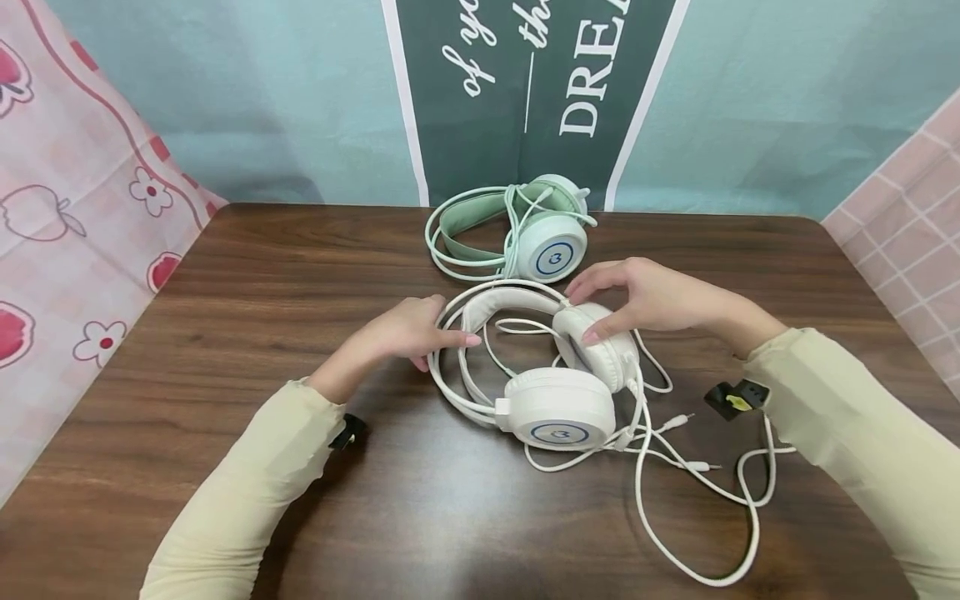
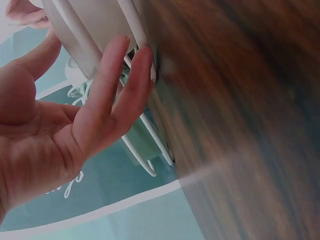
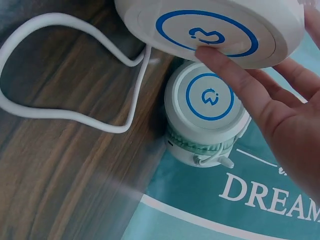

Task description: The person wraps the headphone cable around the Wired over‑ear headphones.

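Observation:
White over-ear headphones (image 1: 558, 404) lie on the brown table, their headband to the left and both ear cups to the right. My left hand (image 1: 408, 329) grips the left side of the headband, thumb over the top and fingers around the outside. In the left wrist view the fingers (image 2: 132, 95) touch the thin white bands near the table. The right hand (image 1: 656, 296) holds the farther ear cup (image 1: 603, 354), its thumb on the cup. In the right wrist view one fingertip (image 3: 205, 52) presses the cup's outer face by the blue ring logo.
Behind lie mint-green headphones (image 1: 551, 246) with their cable wound around them. The white cable (image 1: 753, 533) loops over the table at the right, its two plugs (image 1: 697, 467) beside the near cup. A teal cloth (image 1: 315, 108) hangs along the back edge.

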{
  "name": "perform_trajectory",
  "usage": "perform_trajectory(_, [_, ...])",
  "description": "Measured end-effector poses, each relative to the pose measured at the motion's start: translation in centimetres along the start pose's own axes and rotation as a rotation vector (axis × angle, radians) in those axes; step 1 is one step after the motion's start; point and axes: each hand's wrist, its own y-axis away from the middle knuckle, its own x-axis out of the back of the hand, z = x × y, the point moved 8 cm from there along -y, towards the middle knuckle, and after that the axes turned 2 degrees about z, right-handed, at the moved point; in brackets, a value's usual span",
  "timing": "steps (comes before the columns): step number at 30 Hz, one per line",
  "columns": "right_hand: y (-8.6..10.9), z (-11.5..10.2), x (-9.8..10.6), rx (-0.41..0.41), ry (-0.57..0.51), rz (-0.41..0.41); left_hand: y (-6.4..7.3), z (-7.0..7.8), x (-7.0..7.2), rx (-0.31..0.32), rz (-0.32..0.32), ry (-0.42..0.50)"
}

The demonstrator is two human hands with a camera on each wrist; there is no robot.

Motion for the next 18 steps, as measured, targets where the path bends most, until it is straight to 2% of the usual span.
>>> perform_trajectory(5, [-0.6, 0.0, 0.4, 0.021, 0.005, 0.036, 0.4, -0.5, 0.4, 0.011, 0.007, 0.015])
perform_trajectory(10, [-1.0, 0.5, 0.7, 0.003, 0.008, 0.054, 0.5, -0.8, 0.5, 0.013, 0.011, 0.047])
perform_trajectory(18, [-2.4, 0.5, 0.9, 0.027, 0.010, 0.050, 0.7, -1.1, 0.9, 0.005, 0.043, -0.029])
